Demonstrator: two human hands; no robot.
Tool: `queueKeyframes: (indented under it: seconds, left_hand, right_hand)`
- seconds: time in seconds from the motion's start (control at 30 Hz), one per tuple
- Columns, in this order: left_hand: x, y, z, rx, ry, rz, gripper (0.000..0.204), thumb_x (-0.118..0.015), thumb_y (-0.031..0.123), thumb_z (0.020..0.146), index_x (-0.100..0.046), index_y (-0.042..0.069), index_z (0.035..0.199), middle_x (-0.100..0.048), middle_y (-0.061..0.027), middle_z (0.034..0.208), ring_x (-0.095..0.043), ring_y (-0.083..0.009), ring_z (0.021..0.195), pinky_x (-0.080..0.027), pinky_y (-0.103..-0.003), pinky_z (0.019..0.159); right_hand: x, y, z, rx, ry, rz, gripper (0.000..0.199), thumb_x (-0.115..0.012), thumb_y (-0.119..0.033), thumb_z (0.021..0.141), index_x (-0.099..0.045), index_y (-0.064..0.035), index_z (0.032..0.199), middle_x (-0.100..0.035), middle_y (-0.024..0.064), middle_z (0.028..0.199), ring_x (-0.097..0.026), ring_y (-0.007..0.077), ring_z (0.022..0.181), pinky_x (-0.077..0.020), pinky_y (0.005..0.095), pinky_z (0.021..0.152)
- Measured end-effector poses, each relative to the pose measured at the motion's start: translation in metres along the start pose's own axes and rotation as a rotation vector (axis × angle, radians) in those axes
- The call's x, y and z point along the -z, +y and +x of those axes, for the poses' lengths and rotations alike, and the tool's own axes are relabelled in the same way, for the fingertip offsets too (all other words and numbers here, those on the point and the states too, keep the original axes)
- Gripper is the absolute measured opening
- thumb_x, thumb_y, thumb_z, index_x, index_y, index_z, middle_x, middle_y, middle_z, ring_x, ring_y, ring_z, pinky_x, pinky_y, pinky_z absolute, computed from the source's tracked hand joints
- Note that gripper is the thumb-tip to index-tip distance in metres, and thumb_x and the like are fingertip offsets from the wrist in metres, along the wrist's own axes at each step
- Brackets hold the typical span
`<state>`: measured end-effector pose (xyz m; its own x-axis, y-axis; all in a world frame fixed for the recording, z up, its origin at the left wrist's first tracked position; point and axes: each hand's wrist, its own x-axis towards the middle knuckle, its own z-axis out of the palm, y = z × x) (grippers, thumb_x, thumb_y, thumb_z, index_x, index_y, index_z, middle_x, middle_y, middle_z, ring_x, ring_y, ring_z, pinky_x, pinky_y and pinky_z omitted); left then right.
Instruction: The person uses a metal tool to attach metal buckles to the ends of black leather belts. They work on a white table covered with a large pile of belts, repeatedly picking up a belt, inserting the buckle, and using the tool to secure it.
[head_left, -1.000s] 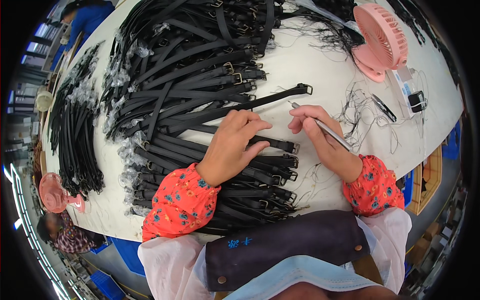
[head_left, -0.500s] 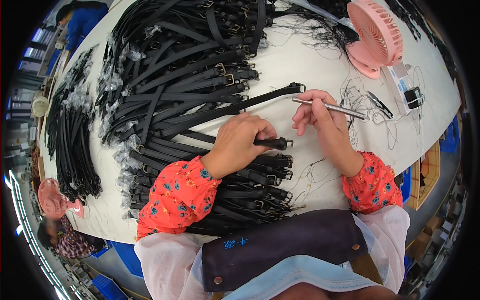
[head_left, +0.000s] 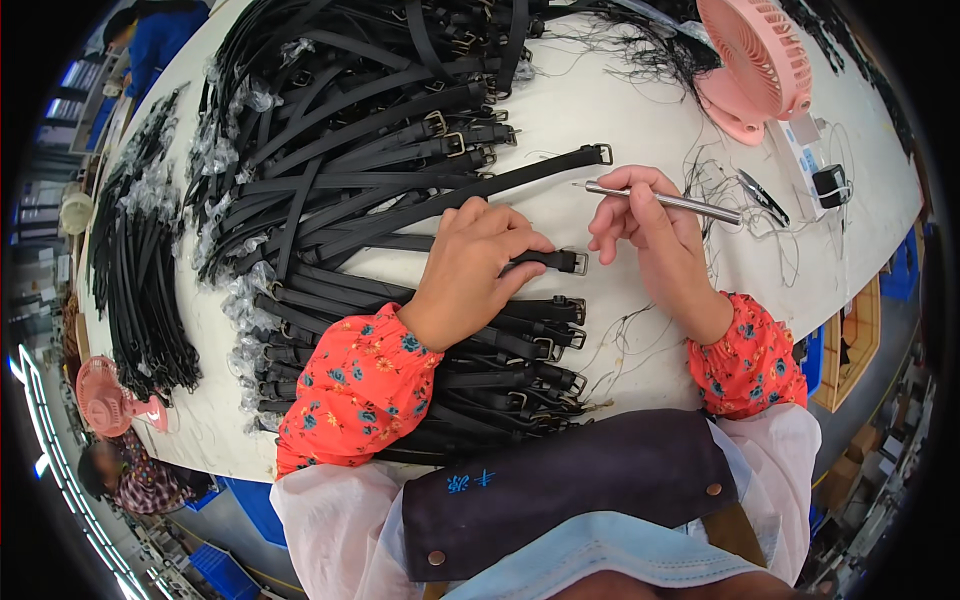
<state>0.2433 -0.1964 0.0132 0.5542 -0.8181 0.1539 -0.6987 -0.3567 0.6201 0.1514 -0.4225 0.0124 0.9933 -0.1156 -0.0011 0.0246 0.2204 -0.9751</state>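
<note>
My left hand is closed on a black belt, pinching it just behind its metal buckle, which points right. Above the bare tabletop, my right hand grips a slim silver pen-shaped tool between thumb and fingers. Its thin tip points left, apart from the held belt. Another black belt lies slantwise beyond my left hand, its buckle close to the tool's tip. Around and under my left hand spreads a large heap of black belts, many buckles facing right.
A pink fan stands at the far right, near black-handled snips and a power strip. Loose black threads lie beyond. A smaller belt bundle and a second pink fan are at left. Two people sit beyond the table's left edge.
My left hand has shifted the held belt slightly away from me, its buckle now lying flatter. The tool has tilted a little, and its thin tip now shows.
</note>
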Motion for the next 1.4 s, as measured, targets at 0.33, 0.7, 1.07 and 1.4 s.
queueKeyframes:
  seconds: [0.33, 0.7, 1.07, 1.4]
  left_hand:
    - [0.001, -0.006, 0.006, 0.124, -0.14, -0.143, 0.019, -0.082, 0.016, 0.082, -0.077, 0.012, 0.101, -0.064, -0.0041, 0.092, -0.058, -0.0255, 0.093, -0.043, -0.037, 0.089]
    - [-0.006, -0.013, 0.005, 0.112, 0.093, -0.247, 0.015, -0.073, 0.003, 0.089, -0.073, 0.002, 0.104, -0.066, -0.0077, 0.095, -0.055, -0.0165, 0.071, -0.045, -0.029, 0.062]
    - [-0.002, -0.019, 0.004, 0.114, 0.057, -0.362, 0.016, -0.075, 0.006, 0.088, -0.072, 0.003, 0.103, -0.067, -0.0063, 0.097, -0.054, -0.0158, 0.071, -0.046, -0.029, 0.064]
    - [0.022, -0.016, -0.009, -0.007, -0.167, -0.169, 0.028, -0.084, 0.025, 0.08, -0.071, 0.012, 0.101, -0.064, -0.0032, 0.106, -0.056, -0.0246, 0.102, -0.038, -0.038, 0.095]
  right_hand:
    - [-0.003, 0.003, -0.002, 0.015, -0.023, -0.08, 0.041, -0.04, -0.035, 0.113, -0.055, 0.0007, 0.128, -0.066, 0.0104, 0.096, -0.064, 0.0137, 0.077, -0.0523, 0.0278, 0.076]
    - [-0.005, -0.012, -0.003, 0.532, -0.618, -0.786, 0.027, -0.08, -0.01, 0.084, -0.064, -0.0116, 0.106, -0.07, 0.0053, 0.109, -0.066, 0.0288, 0.099, -0.0549, 0.0385, 0.083]
    - [-0.006, 0.002, -0.005, 0.291, -0.423, -0.688, 0.026, -0.078, -0.003, 0.086, -0.064, -0.0104, 0.107, -0.072, 0.0101, 0.11, -0.071, 0.0267, 0.086, -0.0585, 0.0343, 0.074]
    - [-0.009, 0.004, -0.002, 0.282, -0.329, -0.658, 0.028, -0.079, 0.006, 0.082, -0.063, -0.007, 0.101, -0.075, 0.012, 0.11, -0.067, 0.0159, 0.076, -0.0563, 0.0282, 0.068]
